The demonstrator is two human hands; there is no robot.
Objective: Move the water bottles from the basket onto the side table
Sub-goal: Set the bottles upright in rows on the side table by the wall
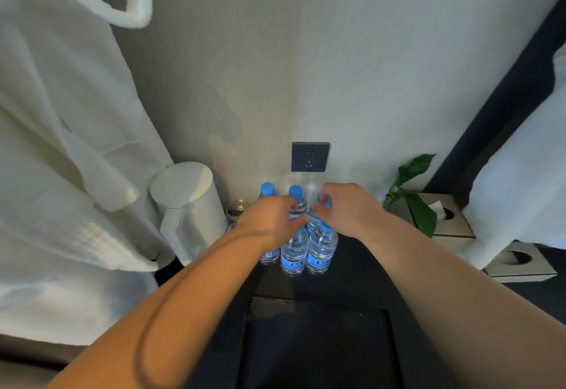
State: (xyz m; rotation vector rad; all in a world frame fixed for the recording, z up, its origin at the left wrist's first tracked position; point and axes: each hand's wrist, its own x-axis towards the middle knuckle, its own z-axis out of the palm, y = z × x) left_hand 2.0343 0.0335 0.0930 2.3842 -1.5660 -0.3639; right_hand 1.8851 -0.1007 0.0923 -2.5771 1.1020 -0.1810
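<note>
Your water bottles (294, 251) stand upright in a tight cluster on the dark side table (361, 266), set in two rows near the wall. Each is clear plastic with a bright blue cap and a blue label low on the body; six can be made out, though your hands cover parts of the group.

Your right hand (349, 208) is curled around the neck and cap of the back-right bottle (315, 214), thumb and fingers closed on it. Your left hand (269, 220) lies over the left side of the cluster with its fingers bent down among the bottle tops; you cannot tell from here whether it actually grips one or only rests against them. The two hands sit close together, nearly touching above the middle of the group.

The table top is dark and matte, its front edge running toward you. On it, left of the bottles, stands a white kettle (186, 205), with a small shiny round object (236, 209) between kettle and bottles. To the right sit a leafy green plant (413, 192) and a tissue box (447, 215). A dark wall socket (310, 157) is mounted on the pale wall just behind the bottles. A white robe (61, 143) hangs at the left, and white bedding (526, 159) shows at the right.
</note>
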